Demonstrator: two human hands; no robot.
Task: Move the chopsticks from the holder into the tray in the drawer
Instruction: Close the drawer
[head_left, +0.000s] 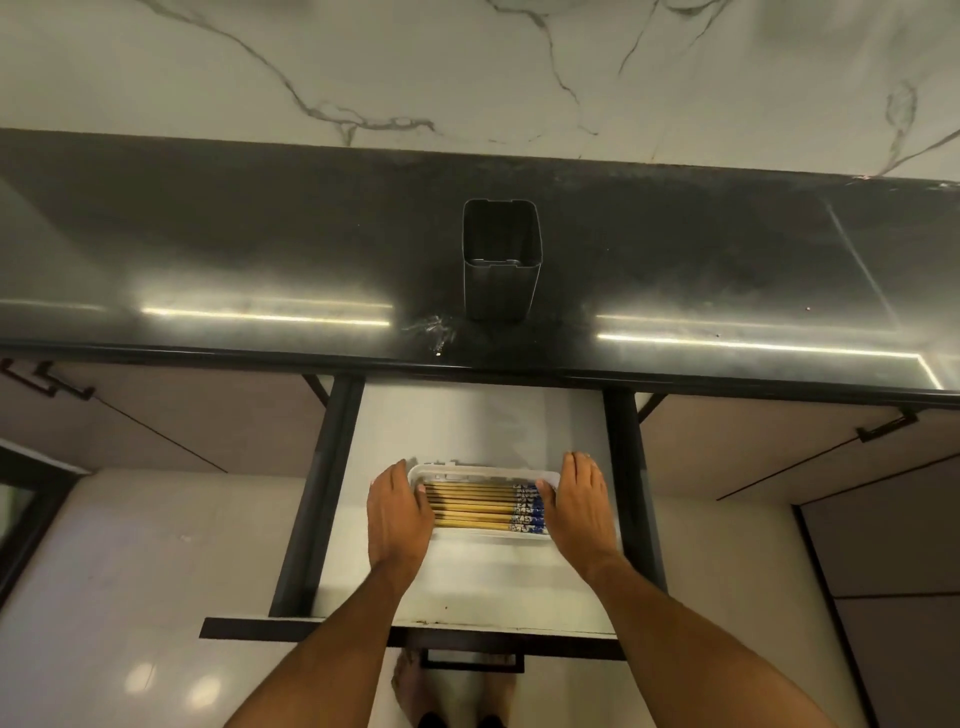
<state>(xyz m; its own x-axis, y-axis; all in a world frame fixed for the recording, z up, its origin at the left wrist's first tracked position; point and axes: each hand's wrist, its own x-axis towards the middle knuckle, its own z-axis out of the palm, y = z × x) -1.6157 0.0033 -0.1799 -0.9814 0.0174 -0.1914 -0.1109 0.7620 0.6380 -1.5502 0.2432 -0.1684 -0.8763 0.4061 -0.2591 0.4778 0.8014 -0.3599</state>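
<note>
Several wooden chopsticks (475, 508) with blue-and-white patterned ends lie side by side in a white tray (483, 471) inside the open drawer (467, 421). My left hand (397, 514) rests flat against the tray's left end, fingers straight. At the tray's right end my right hand (582, 506) lies flat too, its thumb touching the rim. The dark square holder (501, 260) stands upright on the black counter, and no chopsticks show in it.
The black countertop (208, 249) overhangs the drawer's back. Dark drawer rails (317, 499) run along both sides, and the drawer front with its handle (470, 662) is nearest me. Cabinet doors flank the drawer. My bare feet show below on the pale floor.
</note>
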